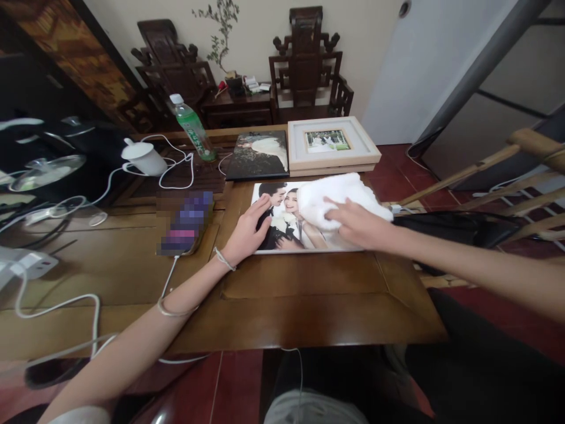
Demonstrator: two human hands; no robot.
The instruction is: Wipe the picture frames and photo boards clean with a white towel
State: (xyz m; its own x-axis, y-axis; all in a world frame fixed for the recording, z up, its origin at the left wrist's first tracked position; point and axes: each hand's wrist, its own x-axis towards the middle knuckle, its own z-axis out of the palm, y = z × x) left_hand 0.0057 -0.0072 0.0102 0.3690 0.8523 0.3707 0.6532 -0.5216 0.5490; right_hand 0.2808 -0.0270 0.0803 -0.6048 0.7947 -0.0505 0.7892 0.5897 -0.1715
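A wedding photo panel (pixel 286 229) lies flat on the wooden table, its picture of a couple facing up. My left hand (pixel 248 231) rests with outstretched fingers on the panel's left edge. Over the panel's right part is a bunched white cloth (pixel 348 191), hiding that side of the picture. My right hand (pixel 353 221) presses on this cloth and holds it against the panel, with the index finger reaching forward over the fabric.
Behind the panel lie a dark photo panel (pixel 256 156) and a pale framed photo (pixel 298 141). To the left are a phone (pixel 185 224) on a cable, a green-labelled bottle (pixel 194 129) and a lidded white cup (pixel 143 158). A wooden chair (pixel 525 176) stands at the right.
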